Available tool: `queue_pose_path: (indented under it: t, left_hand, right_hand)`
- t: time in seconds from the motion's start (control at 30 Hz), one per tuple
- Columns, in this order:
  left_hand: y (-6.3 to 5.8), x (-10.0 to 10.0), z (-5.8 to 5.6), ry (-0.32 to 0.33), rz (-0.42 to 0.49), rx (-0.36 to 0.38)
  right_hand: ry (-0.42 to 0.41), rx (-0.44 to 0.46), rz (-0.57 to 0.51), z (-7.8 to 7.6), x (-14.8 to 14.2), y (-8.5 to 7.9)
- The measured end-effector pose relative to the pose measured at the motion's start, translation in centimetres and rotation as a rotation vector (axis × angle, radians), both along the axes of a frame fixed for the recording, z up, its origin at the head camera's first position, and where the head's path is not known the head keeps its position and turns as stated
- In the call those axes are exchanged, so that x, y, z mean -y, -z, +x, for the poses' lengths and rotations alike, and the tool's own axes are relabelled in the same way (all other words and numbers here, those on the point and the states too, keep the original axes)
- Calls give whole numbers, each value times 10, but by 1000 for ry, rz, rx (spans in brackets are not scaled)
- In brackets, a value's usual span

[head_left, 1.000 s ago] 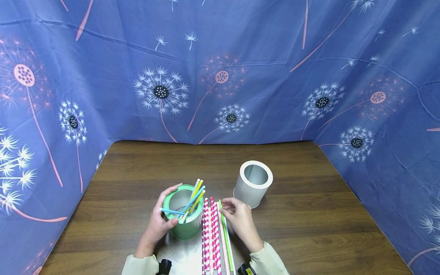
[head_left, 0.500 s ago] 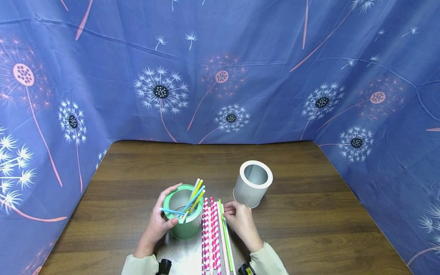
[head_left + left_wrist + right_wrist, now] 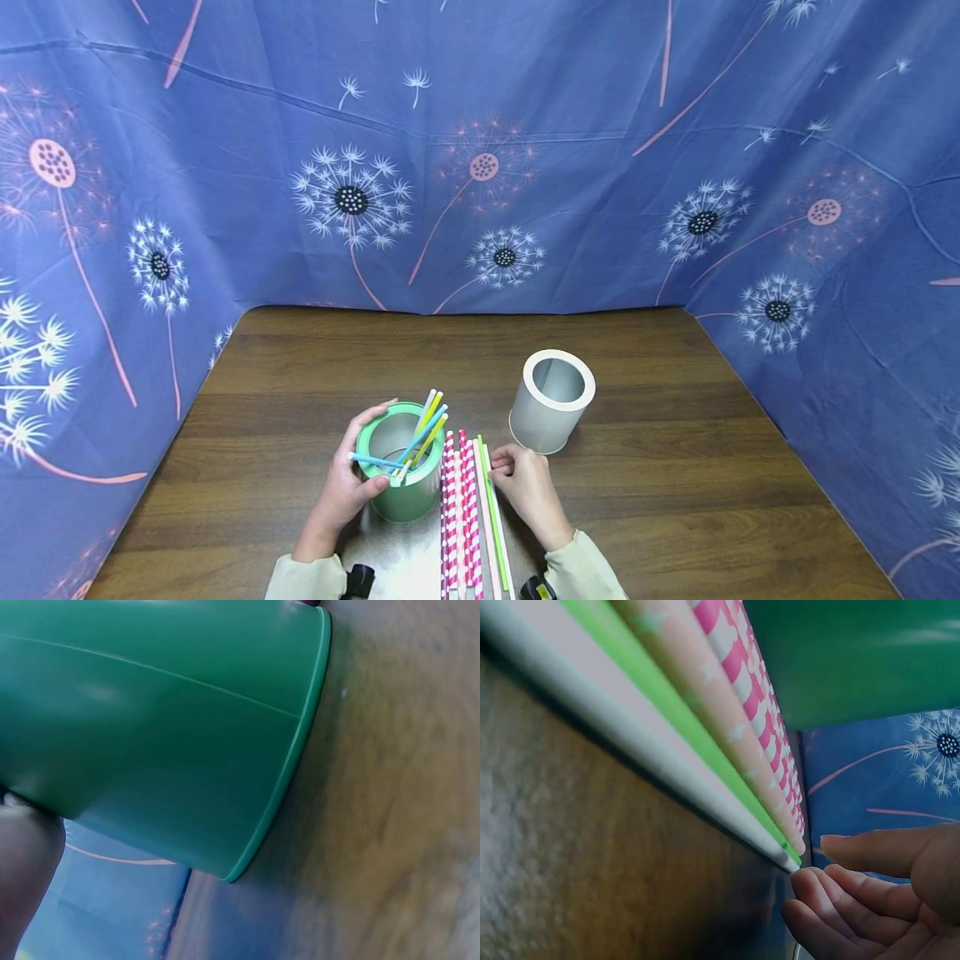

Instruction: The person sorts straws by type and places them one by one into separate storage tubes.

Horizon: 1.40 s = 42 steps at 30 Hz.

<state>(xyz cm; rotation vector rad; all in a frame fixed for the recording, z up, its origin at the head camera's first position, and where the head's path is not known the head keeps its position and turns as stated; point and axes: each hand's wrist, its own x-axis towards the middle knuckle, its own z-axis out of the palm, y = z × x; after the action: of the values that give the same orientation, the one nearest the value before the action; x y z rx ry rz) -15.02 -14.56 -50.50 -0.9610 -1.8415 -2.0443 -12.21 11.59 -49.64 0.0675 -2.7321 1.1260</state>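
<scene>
My left hand (image 3: 347, 483) grips a green can (image 3: 405, 504), thumb at the near rim and fingers along the far left side. Several blue, yellow and white straws (image 3: 431, 429) lean in the can, with one blue straw across its rim. To the can's right lies a row of paper straws: pink-and-white striped ones (image 3: 471, 517), a pale pink star-patterned one (image 3: 705, 675), a green one (image 3: 495, 521) and a white one (image 3: 504, 533) outermost. My right hand (image 3: 528, 487) is at the white straw's far end, thumb and loosely bent fingers apart; whether they touch it is unclear.
A white can (image 3: 550, 417) with a white rim stands upright beyond my right hand. The wooden table (image 3: 675, 467) reaches back to a blue dandelion-print cloth (image 3: 600, 233), which also hangs on both sides.
My right hand has shifted slightly right and nearer, from the green straw's far end to beside the white straw. The left hand, the green can and the straws stay put.
</scene>
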Motion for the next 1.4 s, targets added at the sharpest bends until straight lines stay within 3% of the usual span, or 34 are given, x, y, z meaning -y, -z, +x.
queue_pose_path:
  t: [0.23,0.6,0.9,1.4]
  left_hand:
    - [0,1,1,-11,-13,6]
    - [1,0,0,3,10,-24]
    - [1,0,0,10,10,-7]
    - [0,1,1,-7,-9,9]
  right_hand:
    - [-2,26,4,2,0,0]
    - [-12,44,135,3,-1,4]
    - [-3,2,251,6,0,4]
    - [26,49,279,5,-1,3]
